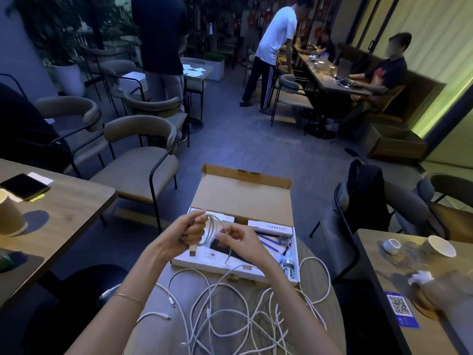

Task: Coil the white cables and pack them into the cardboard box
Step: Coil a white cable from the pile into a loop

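Observation:
My left hand (190, 233) grips a small coil of white cable (210, 230) above the open cardboard box (245, 198), with the cable's plug hanging below my fist. My right hand (239, 239) pinches the same cable just right of the coil, and its loose end trails down to the round table (332, 326). A tangle of several loose white cables (245, 316) lies on that table in front of the box. The box's lid stands up at the far side. Inside it lie white packets, blue pens and a coiled cable at the right.
A wooden table (64, 208) with a paper cup and a phone is at the left. Another table (399, 285) with cups and a QR card stands at the right. Chairs, a black backpack and several people fill the room beyond.

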Tool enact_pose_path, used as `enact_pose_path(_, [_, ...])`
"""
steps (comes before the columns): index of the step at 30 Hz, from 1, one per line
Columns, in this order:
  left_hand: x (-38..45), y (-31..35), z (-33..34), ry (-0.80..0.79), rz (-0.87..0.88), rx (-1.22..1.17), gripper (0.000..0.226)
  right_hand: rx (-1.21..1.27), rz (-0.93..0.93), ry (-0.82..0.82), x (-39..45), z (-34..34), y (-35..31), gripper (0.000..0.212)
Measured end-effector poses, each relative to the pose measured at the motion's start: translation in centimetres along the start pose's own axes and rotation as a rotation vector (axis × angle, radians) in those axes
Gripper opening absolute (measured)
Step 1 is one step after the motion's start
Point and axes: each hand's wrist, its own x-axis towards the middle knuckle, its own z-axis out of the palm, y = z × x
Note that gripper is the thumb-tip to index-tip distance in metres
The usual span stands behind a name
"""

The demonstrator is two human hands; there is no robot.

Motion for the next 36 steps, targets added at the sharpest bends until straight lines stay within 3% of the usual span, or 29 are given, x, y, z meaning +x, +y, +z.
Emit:
enact_pose_path(3, [0.5, 0.1, -0.1, 0.010, 0.035, -0.082, 0.039, -0.216, 0.044, -0.016, 0.3, -0.3, 2.2, 0.016])
enact_pose_path(6, [0.8, -0.2, 1.0, -0.026, 0.039, -0.113, 0.038, -0.302, 0.065, 0.086, 1.5, 0.0, 3.5, 0.020])
enact_pose_path(12, [1.9, 1.7, 3.4, -0.041, 0.217, -0.283, 0.039, -0.174, 0.059, 0.337, 3.9, -0.2, 0.3, 0.020])
enact_pose_path(14, [2.4, 2.7, 3.4, -0.035, 0.294, -0.297, 0.041, -0.104, 0.069, 0.286, 4.7, -0.8, -0.9, 0.022])
enact_pose_path(17, [3.5, 3.2, 3.0, 0.057, 0.381, -0.286, 0.038, -0.037, 0.165, 0.051, 3.9, -0.3, -1.4, 0.023])
enact_pose_path(21, [4.9, 0.8, 2.0, 0.342, 0.410, 0.054, 0.032, -0.183, 0.211, -0.144, 2.3, 1.1, -1.2, 0.026])
enact_pose_path(25, [5.1, -2.4, 1.6, 0.430, 0.384, 0.503, 0.026, -0.418, 0.223, -0.283, 1.5, 1.5, -1.3, 0.020])
enact_pose_path(32, [3.6, -4.7, 0.9, 0.293, 0.269, 1.184, 0.028, -0.583, 0.275, -0.562, 1.3, 0.0, -2.6, 0.024])
enact_pose_path(36, [2.2, -5.2, 0.8, 0.072, -0.018, 1.070, 0.035, -0.738, 0.241, -0.557, 1.7, -2.3, -3.7, 0.014])
